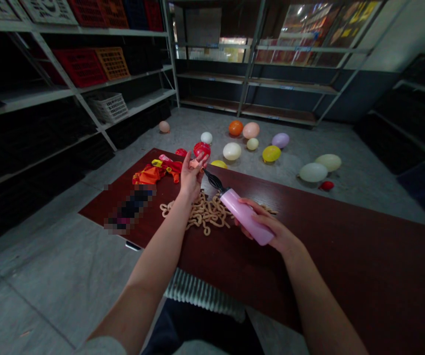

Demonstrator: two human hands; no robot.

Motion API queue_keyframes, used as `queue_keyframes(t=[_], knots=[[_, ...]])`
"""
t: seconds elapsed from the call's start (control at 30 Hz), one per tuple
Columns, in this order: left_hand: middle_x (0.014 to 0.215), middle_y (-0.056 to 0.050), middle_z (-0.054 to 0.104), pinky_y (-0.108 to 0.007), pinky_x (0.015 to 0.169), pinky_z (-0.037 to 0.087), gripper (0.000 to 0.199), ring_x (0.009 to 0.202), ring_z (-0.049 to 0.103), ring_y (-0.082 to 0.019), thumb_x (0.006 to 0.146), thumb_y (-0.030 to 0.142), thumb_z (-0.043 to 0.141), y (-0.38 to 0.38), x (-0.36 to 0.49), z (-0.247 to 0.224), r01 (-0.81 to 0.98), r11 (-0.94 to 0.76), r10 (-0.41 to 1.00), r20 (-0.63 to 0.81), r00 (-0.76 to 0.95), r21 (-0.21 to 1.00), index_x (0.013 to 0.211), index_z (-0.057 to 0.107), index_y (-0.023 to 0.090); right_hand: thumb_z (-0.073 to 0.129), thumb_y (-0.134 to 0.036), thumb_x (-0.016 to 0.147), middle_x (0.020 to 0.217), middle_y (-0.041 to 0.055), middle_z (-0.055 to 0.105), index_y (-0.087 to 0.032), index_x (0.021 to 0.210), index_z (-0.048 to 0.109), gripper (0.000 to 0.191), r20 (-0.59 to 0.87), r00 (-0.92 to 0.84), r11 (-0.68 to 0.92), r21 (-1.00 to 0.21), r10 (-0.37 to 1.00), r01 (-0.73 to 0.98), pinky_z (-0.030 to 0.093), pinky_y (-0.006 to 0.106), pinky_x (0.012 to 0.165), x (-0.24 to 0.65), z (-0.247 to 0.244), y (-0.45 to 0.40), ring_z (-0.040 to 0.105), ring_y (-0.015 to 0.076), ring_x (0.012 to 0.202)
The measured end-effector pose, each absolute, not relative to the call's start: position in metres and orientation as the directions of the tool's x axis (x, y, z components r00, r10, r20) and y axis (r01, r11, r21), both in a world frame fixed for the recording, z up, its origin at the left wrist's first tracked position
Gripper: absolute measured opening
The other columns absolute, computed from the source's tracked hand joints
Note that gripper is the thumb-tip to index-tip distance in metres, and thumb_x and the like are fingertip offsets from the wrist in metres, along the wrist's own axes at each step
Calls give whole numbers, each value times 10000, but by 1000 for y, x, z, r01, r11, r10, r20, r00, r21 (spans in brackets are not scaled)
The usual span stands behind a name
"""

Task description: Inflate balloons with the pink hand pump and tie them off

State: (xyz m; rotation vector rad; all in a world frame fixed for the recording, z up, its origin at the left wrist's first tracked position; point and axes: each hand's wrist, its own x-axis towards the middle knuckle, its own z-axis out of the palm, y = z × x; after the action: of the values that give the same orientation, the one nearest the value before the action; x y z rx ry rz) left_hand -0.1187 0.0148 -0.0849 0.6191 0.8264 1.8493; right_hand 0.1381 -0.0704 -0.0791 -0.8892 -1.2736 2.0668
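Note:
My right hand (260,222) is wrapped round a pink hand pump (247,217) with a black spiral nozzle that points up and left. At the nozzle's tip, my left hand (193,173) holds a small pale pink balloon (196,163), which looks limp. Under and between my hands, a tangle of tan cord-like pieces (207,213) lies on the dark red-brown table (308,222). Left of my left hand are flat orange balloons (149,175), with yellow, red and pink ones beside them.
A blurred dark object (131,207) lies at the table's left end. Beyond the table, several inflated balloons, including an orange one (235,128) and a yellow one (271,154), rest on the grey floor (134,143). Metal shelves (212,78) with crates (111,107) stand around.

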Motion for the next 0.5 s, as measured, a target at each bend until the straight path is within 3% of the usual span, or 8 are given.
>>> queue_keyframes(t=[0.3,0.5], knots=[[1307,-124,640,-323,1045,468,682,1162,648,-193,907,-44,556,14,-117,-84,-684,-370,919,138,-370,629,1501,379,241,686,-380,776,1019,48,722,-378,1304,556,544,-249,-671,-461,-874,699,-155,485,299,572,136,-76,-71,656,181,720],[1280,-106,654,-315,1032,474,716,1116,671,-177,882,-60,588,11,-110,-85,-677,-337,934,143,-327,654,1494,405,262,650,-387,820,972,37,721,-372,1328,509,527,-210,-679,-455,-867,703,-203,477,283,592,134,-79,-70,649,166,717]])
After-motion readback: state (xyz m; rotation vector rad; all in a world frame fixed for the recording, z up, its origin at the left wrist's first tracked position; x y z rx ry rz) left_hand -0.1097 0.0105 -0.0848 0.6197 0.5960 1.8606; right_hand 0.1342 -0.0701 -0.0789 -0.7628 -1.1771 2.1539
